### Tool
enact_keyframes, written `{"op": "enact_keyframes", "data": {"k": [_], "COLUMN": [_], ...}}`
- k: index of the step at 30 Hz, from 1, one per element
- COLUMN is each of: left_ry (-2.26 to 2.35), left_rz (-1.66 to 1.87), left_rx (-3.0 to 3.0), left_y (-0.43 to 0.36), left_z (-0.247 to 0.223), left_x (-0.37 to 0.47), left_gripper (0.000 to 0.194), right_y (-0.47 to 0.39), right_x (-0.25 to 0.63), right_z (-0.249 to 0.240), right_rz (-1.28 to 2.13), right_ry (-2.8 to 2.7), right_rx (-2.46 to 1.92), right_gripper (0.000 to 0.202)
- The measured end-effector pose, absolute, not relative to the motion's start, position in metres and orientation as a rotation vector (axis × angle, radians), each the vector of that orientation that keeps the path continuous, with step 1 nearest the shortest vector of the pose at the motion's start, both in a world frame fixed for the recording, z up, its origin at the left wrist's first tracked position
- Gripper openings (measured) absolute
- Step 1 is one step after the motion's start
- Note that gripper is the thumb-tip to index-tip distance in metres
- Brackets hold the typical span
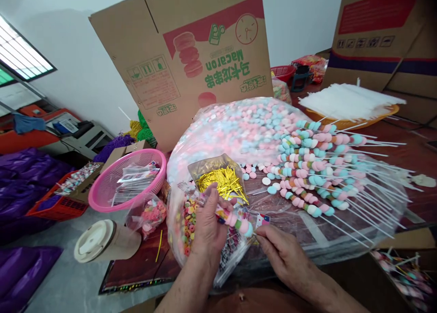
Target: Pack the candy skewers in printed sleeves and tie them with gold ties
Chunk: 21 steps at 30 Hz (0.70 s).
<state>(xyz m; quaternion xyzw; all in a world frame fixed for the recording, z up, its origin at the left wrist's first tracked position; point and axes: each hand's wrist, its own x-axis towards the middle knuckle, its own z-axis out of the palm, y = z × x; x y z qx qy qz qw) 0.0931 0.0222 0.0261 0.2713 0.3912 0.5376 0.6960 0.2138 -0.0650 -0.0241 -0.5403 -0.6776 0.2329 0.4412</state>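
Observation:
A candy skewer [235, 219] with pink, white and blue pieces lies in a clear sleeve across my left hand [210, 222], whose fingers are wrapped round it. The thumb and fingers of my right hand [282, 254] pinch the gathered end of the sleeve, below the blue piece. Just beyond my left hand is an open bag of gold twist ties [221, 181]. Printed clear sleeves [230, 254] lie beneath both hands. To the left of my left hand sits a bag of small ring candies [189, 222].
A large bag of pastel candies [225, 131] fills the table's middle. Finished-looking skewers [317, 167] are piled at right, near white sticks [348, 101] in a basket. At left are a pink basket [95, 199] and a lidded cup [119, 242]. Cardboard boxes [136, 44] stand behind.

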Motion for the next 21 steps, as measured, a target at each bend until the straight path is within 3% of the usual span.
{"op": "enact_keyframes", "data": {"k": [13,17,21], "left_ry": [0.942,1.046,1.019], "left_rz": [1.117,0.839,0.555], "left_rx": [0.381,0.753,1.251], "left_y": [0.01,-0.012,-0.026], "left_z": [-0.003,-0.012,0.012], "left_x": [0.103,0.11,0.069], "left_gripper": [0.032,0.044,0.025], "right_y": [-0.058,-0.051,-0.047], "right_x": [0.19,0.183,0.199], "right_z": [-0.039,-0.041,-0.039], "right_rz": [0.673,0.616,0.623], "right_ry": [-1.713,-1.676,-1.67], "right_rx": [-1.501,-1.538,-1.5], "right_gripper": [0.031,0.028,0.03]}}
